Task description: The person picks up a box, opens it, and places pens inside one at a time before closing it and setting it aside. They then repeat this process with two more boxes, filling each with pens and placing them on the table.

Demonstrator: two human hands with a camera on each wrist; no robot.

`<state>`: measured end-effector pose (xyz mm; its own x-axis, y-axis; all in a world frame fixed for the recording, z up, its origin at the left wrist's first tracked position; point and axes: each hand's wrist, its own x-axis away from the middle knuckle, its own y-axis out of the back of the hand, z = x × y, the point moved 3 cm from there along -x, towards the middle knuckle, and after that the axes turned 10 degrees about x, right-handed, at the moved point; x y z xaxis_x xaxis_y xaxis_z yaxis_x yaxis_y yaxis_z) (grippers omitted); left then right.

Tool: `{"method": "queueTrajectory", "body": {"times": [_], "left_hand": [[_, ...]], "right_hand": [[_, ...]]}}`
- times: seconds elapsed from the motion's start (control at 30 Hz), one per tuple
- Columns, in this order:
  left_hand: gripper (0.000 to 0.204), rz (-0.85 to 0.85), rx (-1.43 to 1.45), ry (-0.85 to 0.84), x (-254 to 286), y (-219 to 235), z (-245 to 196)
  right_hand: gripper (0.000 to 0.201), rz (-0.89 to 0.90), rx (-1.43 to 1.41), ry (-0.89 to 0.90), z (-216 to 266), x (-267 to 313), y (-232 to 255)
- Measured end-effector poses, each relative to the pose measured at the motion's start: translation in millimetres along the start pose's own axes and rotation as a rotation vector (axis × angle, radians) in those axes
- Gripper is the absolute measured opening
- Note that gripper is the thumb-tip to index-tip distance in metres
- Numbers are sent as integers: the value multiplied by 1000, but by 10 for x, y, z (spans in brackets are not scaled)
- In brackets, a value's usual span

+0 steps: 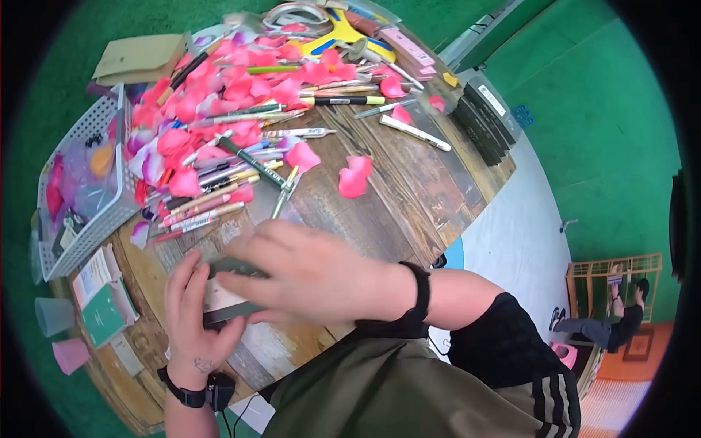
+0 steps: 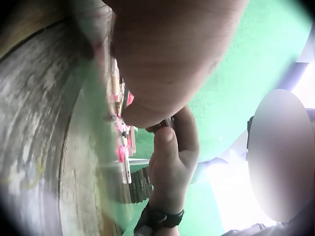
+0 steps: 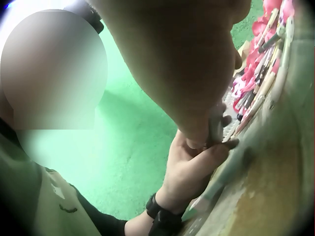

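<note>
A small flat grey-green box [image 1: 221, 298] with a lighter panel is held between both hands over the near edge of the table. My left hand [image 1: 196, 317] grips it from the left, fingers on the far side and thumb on the near side. Across its top and right end lies my right hand [image 1: 310, 274], blurred and covering much of the box. In the left wrist view the right hand [image 2: 172, 162] pinches a dark edge between thumb and fingers. The right wrist view shows the left hand [image 3: 192, 167] holding the grey end of the box.
Pink petals [image 1: 241, 87] and many pens [image 1: 219, 182] cover the far left of the wooden table [image 1: 394, 197]. A white basket [image 1: 91, 226] stands left, by a green-and-white box [image 1: 102, 314]. Several dark boxes [image 1: 485, 120] line the right edge. Another person [image 1: 621, 321] sits in the background.
</note>
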<state>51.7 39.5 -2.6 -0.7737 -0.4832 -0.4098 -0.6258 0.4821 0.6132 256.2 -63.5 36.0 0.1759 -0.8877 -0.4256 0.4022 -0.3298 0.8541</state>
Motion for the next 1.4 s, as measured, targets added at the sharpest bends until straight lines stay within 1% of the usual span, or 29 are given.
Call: {"method": "queueTrajectory", "body": {"times": [0.03, 0.07, 0.1, 0.17, 0.2, 0.23, 0.27, 0.3, 0.37, 0.47, 0.57, 0.6, 0.63, 0.67, 0.7, 0.73, 0.77, 0.8, 0.83, 0.9, 0.93, 1.0, 1.03, 1.07, 1.1, 1.17, 1.23, 1.33, 1.4], "left_hand": [[85, -32, 32, -35, -10, -3, -15], [80, -15, 28, -18, -32, 26, -38], [79, -12, 10, 13, -25, 34, -16], [77, -11, -25, 78, 12, 63, 64], [76, -17, 2, 105, 28, 64, 77], [74, -5, 15, 109, 35, 63, 79], [73, 10, 26, 111, 34, 61, 81], [72, 26, 37, 113, 33, 53, 78], [70, 13, 61, 151, 52, 26, 76], [64, 13, 32, 149, 23, 5, 85], [57, 27, 20, 117, -5, -15, 92], [55, 30, 4, 131, 13, 15, 118], [49, 13, 14, 93, -6, 6, 145], [46, -9, 35, 83, -35, -12, 147], [43, -23, 27, 70, -62, -7, 117], [39, -48, 15, 28, -78, 10, 100], [36, -46, 37, 93, -100, 36, 59], [33, -50, 71, 141, -97, 79, 44], [33, -53, 7, 115, -79, 149, 39], [32, -41, -65, 25, -78, 213, 38], [31, -47, -141, 35, -79, 305, 14], [28, -44, -280, 26, -100, 581, -62], [28, -53, -383, 139, -32, 740, -14], [29, -127, -463, 243, 25, 905, 34], [31, -134, -602, 291, 76, 1087, 69], [42, -67, -686, 489, 296, 1404, 219], [59, 31, -754, 524, 505, 1632, 334], [79, 170, -709, 575, 645, 1766, 472], [86, 212, -723, 615, 706, 1841, 586]], "right_hand": [[62, 17, -4, -14, -95, 65, 101], [60, -44, 51, -20, -283, 147, 196], [61, -72, 120, -74, -461, 202, 406], [59, -69, 252, -300, -867, 364, 893], [56, -172, 434, -350, -1106, 534, 1111], [52, -274, 513, -463, -1322, 672, 1365], [47, -368, 484, -559, -1538, 840, 1613], [44, -415, 684, -540, -1741, 1033, 1846], [44, -536, 716, -636, -2106, 1400, 2188], [44, -498, 733, -774, -2418, 1758, 2352], [46, -245, 684, -863, -2694, 2040, 2248], [48, -253, 787, -774, -2795, 2127, 2227], [49, -211, 851, -811, -2779, 2098, 2260], [47, -134, 1038, -678, -2719, 2032, 2316], [43, -235, 983, -729, -2474, 1835, 2272], [41, -285, 910, -623, -2412, 1764, 2232], [39, -264, 927, -579, -2448, 1814, 2201], [38, -274, 854, -511, -2336, 1764, 2026], [37, -287, 811, -452, -2271, 1748, 1877], [37, -223, 701, -454, -2066, 1580, 1561], [36, -196, 660, -436, -1984, 1523, 1442], [35, -184, 573, -479, -1845, 1497, 1298], [35, -172, 527, -498, -1800, 1492, 1231], [33, -166, 465, -542, -1790, 1521, 1176], [32, -158, 417, -545, -1779, 1562, 1135], [31, -144, 321, -551, -1765, 1646, 1065], [29, -140, 322, -546, -1657, 1642, 1019], [28, -110, 304, -556, -1564, 1610, 964], [27, -77, 320, -522, -1524, 1568, 955]]}}
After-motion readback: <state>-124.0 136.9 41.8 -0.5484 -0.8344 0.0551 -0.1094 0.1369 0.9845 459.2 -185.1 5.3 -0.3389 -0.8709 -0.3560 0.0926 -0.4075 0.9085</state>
